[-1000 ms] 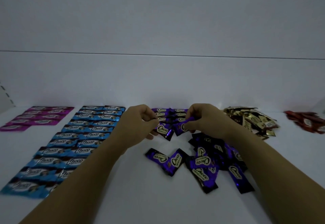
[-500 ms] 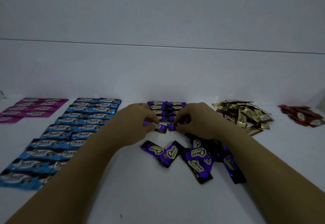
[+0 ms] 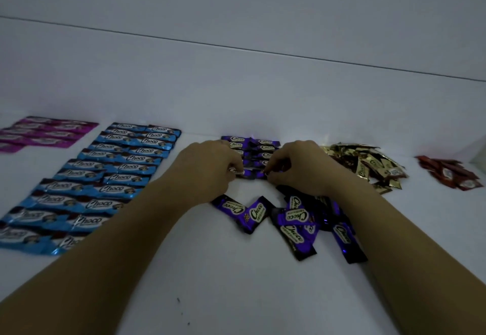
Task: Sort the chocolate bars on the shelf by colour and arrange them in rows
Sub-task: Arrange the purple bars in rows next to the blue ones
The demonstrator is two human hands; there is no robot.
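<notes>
Centre of frame: left hand [image 3: 210, 169] and right hand [image 3: 297, 166], both with fingers curled, each pinching the outer end of one of the front purple bars [image 3: 249, 174], laid end to end on the shelf [image 3: 236, 282] at the near edge of the purple rows [image 3: 263, 148]; below and right of centre, loose purple heap [image 3: 294, 219], not yet sorted, bars crossed and overlapping; left of frame, blue rows [image 3: 105, 177] in two columns; upper left, pink rows [image 3: 47, 132]; right of centre, gold heap [image 3: 368, 166]; far right, red heap [image 3: 452, 174]. Handling, as judged: bars light, flat and fairly stiff inside thin foil wrap, probably slick and crinkly; easily nudged out of line by a passing finger; best taken by the crimped end seal, or lightly by both long edges, then slid flat into place rather than dropped; firm squeezing mid-bar to be avoided, chocolate likely brittle.
</notes>
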